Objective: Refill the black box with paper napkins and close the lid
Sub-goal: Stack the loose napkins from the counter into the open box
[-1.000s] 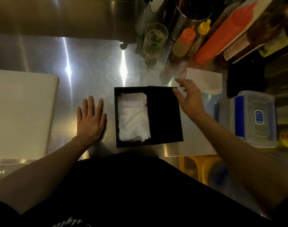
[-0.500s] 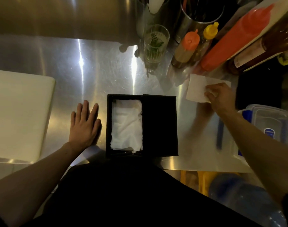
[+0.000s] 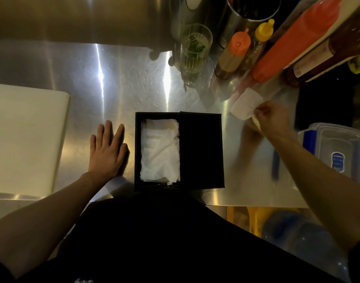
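Hands — two, one box (image 3: 201,150), one loose napkin (image 3: 245,104).

The left hand (image 3: 107,152) lies flat, palm down, fingers straight and slightly spread, its forearm reaching in from the lower left. The right hand (image 3: 272,119) is stretched further out to the right, blurred, its fingers pinched closed, the forearm running diagonally from the lower right.

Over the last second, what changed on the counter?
The right hand left the black box's far right corner, reached right to the loose napkin by the sauce bottles, pinched it and lifted it off the steel. The left hand stayed flat beside the box; lid still half open, napkins inside unmoved.
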`<state>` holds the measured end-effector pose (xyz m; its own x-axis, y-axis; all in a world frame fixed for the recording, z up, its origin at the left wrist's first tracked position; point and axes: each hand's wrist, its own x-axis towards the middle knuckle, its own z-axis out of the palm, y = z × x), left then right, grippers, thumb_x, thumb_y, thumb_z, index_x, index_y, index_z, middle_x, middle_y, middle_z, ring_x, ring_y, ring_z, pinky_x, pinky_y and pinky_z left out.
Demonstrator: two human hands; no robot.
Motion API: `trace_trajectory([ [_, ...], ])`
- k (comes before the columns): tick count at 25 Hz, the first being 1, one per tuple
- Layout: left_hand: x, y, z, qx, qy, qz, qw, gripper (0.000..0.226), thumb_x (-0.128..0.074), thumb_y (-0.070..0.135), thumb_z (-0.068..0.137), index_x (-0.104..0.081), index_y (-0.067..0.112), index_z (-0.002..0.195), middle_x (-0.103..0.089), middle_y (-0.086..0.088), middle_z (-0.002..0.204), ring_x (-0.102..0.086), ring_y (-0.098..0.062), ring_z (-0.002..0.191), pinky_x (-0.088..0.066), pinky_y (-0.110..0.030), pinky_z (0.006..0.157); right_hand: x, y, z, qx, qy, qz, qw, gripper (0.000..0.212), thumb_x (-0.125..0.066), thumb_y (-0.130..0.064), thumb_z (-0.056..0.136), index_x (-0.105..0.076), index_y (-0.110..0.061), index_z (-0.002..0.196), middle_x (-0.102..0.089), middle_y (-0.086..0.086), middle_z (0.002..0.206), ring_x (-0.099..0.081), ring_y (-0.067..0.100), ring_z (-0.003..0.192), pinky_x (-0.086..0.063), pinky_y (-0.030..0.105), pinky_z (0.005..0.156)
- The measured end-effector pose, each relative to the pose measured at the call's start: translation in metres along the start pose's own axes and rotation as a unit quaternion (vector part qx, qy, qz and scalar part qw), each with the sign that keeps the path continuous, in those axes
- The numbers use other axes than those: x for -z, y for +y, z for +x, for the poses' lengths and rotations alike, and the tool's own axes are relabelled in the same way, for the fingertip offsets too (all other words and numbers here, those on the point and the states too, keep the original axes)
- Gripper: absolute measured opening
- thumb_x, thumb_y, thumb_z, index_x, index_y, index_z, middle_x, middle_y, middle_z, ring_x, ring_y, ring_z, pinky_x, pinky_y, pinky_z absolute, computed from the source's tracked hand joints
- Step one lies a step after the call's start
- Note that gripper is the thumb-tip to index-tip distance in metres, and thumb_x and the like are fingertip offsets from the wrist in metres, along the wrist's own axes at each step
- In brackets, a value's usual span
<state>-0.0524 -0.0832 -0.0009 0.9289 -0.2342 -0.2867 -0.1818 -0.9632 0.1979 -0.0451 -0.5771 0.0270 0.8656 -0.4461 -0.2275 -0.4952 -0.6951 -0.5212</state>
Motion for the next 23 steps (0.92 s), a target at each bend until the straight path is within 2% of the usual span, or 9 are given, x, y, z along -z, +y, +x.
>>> trace_trajectory([
  [2, 0.000, 0.000, -0.001, -0.001, 0.001, -0.004, 1.000, 0.065, -0.012, 0.051, 0.097, -0.010, 0.026, 0.157, -0.001, -0.014, 0.164, 0.001, -0.035, 0.150, -0.006, -0.054, 0.118, -0.002, -0.011, -0.020, 0.013, 0.008, 0.009, 1.000, 0.015, -0.062, -0.018, 0.090, -0.067, -0.009, 0.099, -0.069, 0.014, 0.100, -0.064, 0.027, 0.094, -0.048, 0.033, 0.086],
  [4, 0.000, 0.000, 0.000, -0.006, 0.003, -0.005, 1.000, 0.066, -0.011, 0.053, 0.097, -0.009, 0.026, 0.157, -0.001, -0.014, 0.164, 0.002, -0.035, 0.150, -0.006, -0.054, 0.118, -0.001, -0.031, -0.044, 0.021, 0.044, 0.055, 0.997, 0.012, -0.062, -0.019, 0.090, -0.068, -0.010, 0.096, -0.070, 0.009, 0.095, -0.065, 0.022, 0.088, -0.046, 0.023, 0.078],
  [8, 0.000, -0.004, 0.000, -0.022, 0.002, -0.006, 1.000, 0.067, -0.007, 0.056, 0.097, -0.006, 0.027, 0.157, 0.002, -0.013, 0.165, 0.005, -0.033, 0.151, -0.005, -0.054, 0.119, 0.001, -0.096, -0.103, 0.041, 0.109, 0.138, 0.983, 0.010, -0.063, -0.019, 0.090, -0.069, -0.012, 0.092, -0.068, -0.002, 0.085, -0.060, -0.002, 0.071, -0.044, 0.005, 0.068],
  [10, 0.001, -0.006, 0.001, -0.030, -0.001, -0.012, 0.999, 0.066, -0.009, 0.056, 0.097, -0.003, 0.028, 0.157, 0.004, -0.012, 0.165, 0.007, -0.032, 0.151, -0.004, -0.053, 0.120, -0.004, -0.132, -0.131, 0.054, 0.118, 0.177, 0.975, 0.006, -0.065, -0.017, 0.088, -0.070, -0.014, 0.089, -0.067, -0.005, 0.079, -0.060, -0.006, 0.069, -0.045, 0.005, 0.068],
  [14, 0.002, -0.010, 0.003, -0.047, -0.010, -0.023, 0.999, 0.065, -0.011, 0.057, 0.098, 0.000, 0.030, 0.156, 0.008, -0.010, 0.164, 0.010, -0.030, 0.150, 0.001, -0.051, 0.120, -0.032, -0.190, -0.182, 0.026, 0.094, 0.221, 0.970, 0.003, -0.067, -0.020, 0.088, -0.070, -0.019, 0.088, -0.066, -0.013, 0.077, -0.062, -0.002, 0.071, -0.049, 0.009, 0.067],
  [18, 0.002, -0.013, 0.002, -0.050, -0.022, -0.038, 0.998, 0.062, -0.017, 0.054, 0.101, 0.000, 0.031, 0.156, 0.009, -0.009, 0.164, 0.011, -0.030, 0.150, 0.003, -0.049, 0.120, -0.081, -0.219, -0.209, -0.014, 0.061, 0.189, 0.980, 0.007, -0.063, -0.020, 0.091, -0.068, -0.016, 0.090, -0.067, -0.005, 0.085, -0.061, -0.001, 0.075, -0.049, 0.009, 0.069],
  [21, 0.003, -0.014, 0.003, -0.049, -0.025, -0.046, 0.997, 0.062, -0.020, 0.052, 0.101, -0.001, 0.032, 0.156, 0.008, -0.009, 0.165, 0.011, -0.030, 0.150, 0.003, -0.048, 0.120, -0.114, -0.226, -0.213, -0.047, 0.049, 0.140, 0.988, 0.016, -0.058, -0.027, 0.094, -0.066, -0.013, 0.100, -0.065, 0.002, 0.097, -0.062, 0.009, 0.083, -0.056, 0.026, 0.078],
  [23, 0.004, -0.016, 0.003, -0.053, -0.022, -0.045, 0.997, 0.062, -0.021, 0.052, 0.101, -0.002, 0.031, 0.156, 0.007, -0.010, 0.165, 0.009, -0.031, 0.150, 0.002, -0.048, 0.120, -0.128, -0.228, -0.215, -0.052, 0.033, 0.101, 0.993, 0.027, -0.054, -0.032, 0.096, -0.062, -0.011, 0.111, -0.062, 0.004, 0.104, -0.062, 0.015, 0.089, -0.053, 0.028, 0.078],
])
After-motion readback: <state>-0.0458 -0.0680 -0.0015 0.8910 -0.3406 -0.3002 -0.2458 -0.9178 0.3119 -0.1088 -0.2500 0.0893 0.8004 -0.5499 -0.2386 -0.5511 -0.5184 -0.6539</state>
